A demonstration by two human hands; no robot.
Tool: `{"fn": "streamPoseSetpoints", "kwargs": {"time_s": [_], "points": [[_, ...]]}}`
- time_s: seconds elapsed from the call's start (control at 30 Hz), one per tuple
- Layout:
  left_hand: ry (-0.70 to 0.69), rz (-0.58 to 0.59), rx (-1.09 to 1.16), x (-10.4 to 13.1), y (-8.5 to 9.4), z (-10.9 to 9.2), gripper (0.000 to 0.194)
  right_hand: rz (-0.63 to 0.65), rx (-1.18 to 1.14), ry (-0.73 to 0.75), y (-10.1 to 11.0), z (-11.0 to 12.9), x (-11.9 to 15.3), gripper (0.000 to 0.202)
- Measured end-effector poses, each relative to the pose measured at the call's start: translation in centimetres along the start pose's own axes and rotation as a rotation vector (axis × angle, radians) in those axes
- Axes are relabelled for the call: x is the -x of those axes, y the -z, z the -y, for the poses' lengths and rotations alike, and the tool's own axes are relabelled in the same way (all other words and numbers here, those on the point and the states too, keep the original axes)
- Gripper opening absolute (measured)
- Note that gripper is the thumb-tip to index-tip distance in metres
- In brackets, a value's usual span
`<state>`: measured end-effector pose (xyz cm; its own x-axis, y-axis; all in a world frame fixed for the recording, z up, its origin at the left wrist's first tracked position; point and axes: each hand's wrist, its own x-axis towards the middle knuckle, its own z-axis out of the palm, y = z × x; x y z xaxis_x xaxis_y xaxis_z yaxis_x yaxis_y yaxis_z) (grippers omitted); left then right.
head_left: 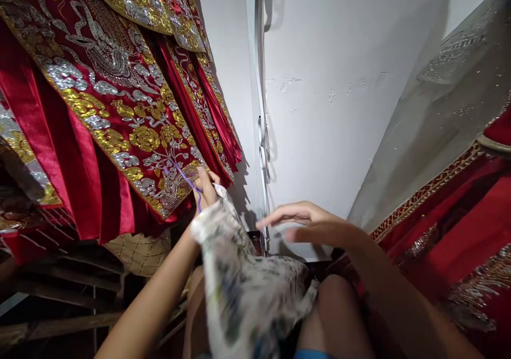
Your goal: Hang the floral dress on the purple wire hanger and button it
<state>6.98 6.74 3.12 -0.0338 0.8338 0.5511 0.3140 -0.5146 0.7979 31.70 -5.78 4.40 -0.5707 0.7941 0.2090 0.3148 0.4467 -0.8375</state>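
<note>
My left hand (pixel 206 188) is closed on the upper edge of a white cloth (pixel 255 284) with a dark, blurred pattern. The cloth hangs down over my lap and is smeared by motion. A purple string (pixel 184 177) runs from the left hand across the sequined red panel (pixel 147 130) beside it; whether the fingers grip the string I cannot tell. My right hand (pixel 305 220) hovers to the right of the cloth, fingers stretched out and holding nothing. Its fingertips are slightly blurred.
Red satin strips (pixel 75 162) hang along the panel's edge at left. Below them are wooden bars (pixel 67 324). A white wall (pixel 319 114) with a vertical strip and cable (pixel 261 135) stands ahead. More red, gold-trimmed fabric (pixel 451 226) hangs at right.
</note>
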Motion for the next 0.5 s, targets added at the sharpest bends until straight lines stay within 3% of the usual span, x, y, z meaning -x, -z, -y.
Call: {"fn": "streamPoseSetpoints", "kwargs": {"time_s": [0.07, 0.13, 0.2, 0.27, 0.37, 0.43, 0.5], "points": [[0.065, 0.075, 0.215, 1.0, -0.9, -1.1, 0.071, -0.182, 0.162, -0.062, -1.2, -1.6, -0.2, 0.066], [0.186, 0.251, 0.52, 1.6, -2.0, -2.6, 0.073, -0.368, 0.365, -0.027, -2.6, -3.1, -0.6, 0.092], [0.303, 0.447, 0.741, 2.1, -3.1, -4.1, 0.073, -0.415, 0.532, 0.058, -4.3, -4.0, -0.9, 0.114], [0.38, 0.564, 0.855, 2.8, -3.9, -5.3, 0.07, -0.402, 0.637, 0.14, -5.8, -4.5, -0.8, 0.124], [0.409, 0.592, 0.933, 4.1, -4.7, -6.1, 0.054, -0.44, 0.695, 0.189, -6.9, -4.8, -0.2, 0.124], [0.387, 0.572, 0.931, 4.6, -4.8, -5.8, 0.03, -0.502, 0.702, 0.168, -6.4, -5.1, 0.4, 0.115], [0.351, 0.554, 0.872, 4.4, -4.5, -4.6, 0.033, -0.57, 0.706, 0.108, -4.8, -5.2, 1.2, 0.105]]}}
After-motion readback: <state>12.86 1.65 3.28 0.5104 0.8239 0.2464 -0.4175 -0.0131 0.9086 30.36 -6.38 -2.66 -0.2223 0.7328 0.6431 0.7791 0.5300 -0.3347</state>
